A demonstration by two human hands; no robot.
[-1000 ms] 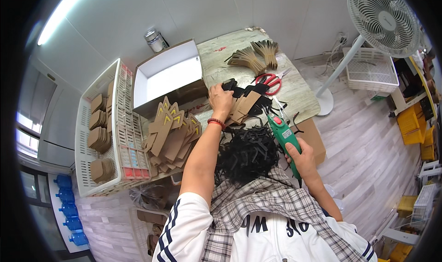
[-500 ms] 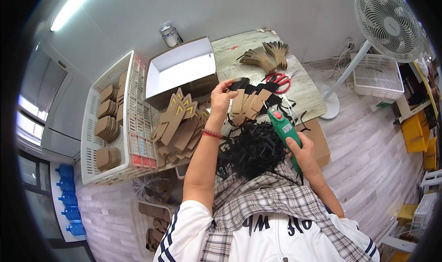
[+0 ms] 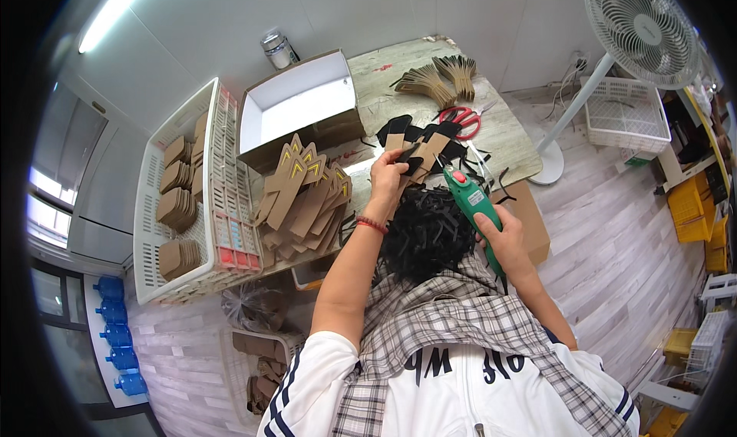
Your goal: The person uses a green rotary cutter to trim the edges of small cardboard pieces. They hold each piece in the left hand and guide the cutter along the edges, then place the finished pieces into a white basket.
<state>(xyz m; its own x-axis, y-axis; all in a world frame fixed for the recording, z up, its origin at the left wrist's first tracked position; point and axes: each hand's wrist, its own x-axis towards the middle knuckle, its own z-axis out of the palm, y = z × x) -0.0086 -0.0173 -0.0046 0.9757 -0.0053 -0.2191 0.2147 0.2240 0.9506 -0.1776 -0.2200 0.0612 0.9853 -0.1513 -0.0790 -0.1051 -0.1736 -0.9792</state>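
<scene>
My right hand (image 3: 503, 241) is wrapped round a green handheld electric cutter (image 3: 472, 197) with a red button, its tip pointing up and left. My left hand (image 3: 388, 178) pinches a brown strap piece (image 3: 413, 163) with a black end, a short way left of the cutter's tip. Beyond it, more brown pieces with black ends (image 3: 436, 151) lie loosely on the table. A heap of thin black offcuts (image 3: 426, 234) sits at the table's near edge and over my lap, below both hands. Red-handled scissors (image 3: 470, 122) lie behind the pieces.
Left of my arm is a pile of brown straps with yellow arrow marks (image 3: 307, 195). Beyond stand an open box (image 3: 303, 107) and a white crate (image 3: 219, 237) with stacked brown pieces. Fanned bundles (image 3: 426, 86) lie at the table's back; a fan (image 3: 549, 161) stands right.
My left hand has come down and closer to me, bringing a brown strap piece away from the others. My right hand stays nearly in place with the cutter.
</scene>
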